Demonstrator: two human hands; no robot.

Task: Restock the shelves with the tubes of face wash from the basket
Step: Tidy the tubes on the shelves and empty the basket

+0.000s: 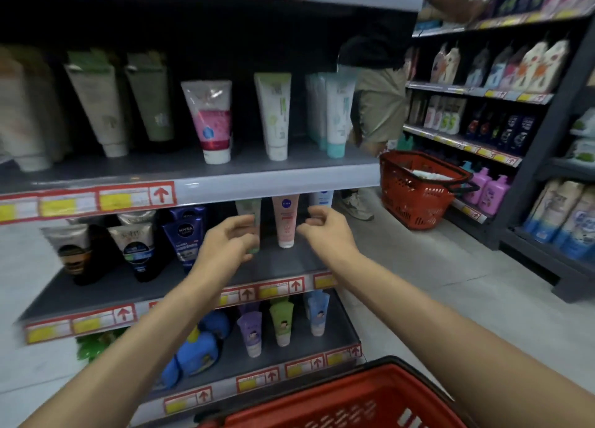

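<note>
Both grips stretch out past the red basket (354, 398), which sits closest, below the forearms. Now the left grip (225, 244) has fingers and thumb curled round a pale green tube (249, 210), upright and cap down over the shelf (283, 266). And the right grip (325, 231) hovers with fingers loosely bent, holding nothing, just right of a pink tube (286, 221) standing between the two grips. Dark blue tubes (186, 234) stand left of the left grip. Farther off, beyond the right grip, a second red basket (415, 192) sits on the floor beside another person (380, 105).
</note>
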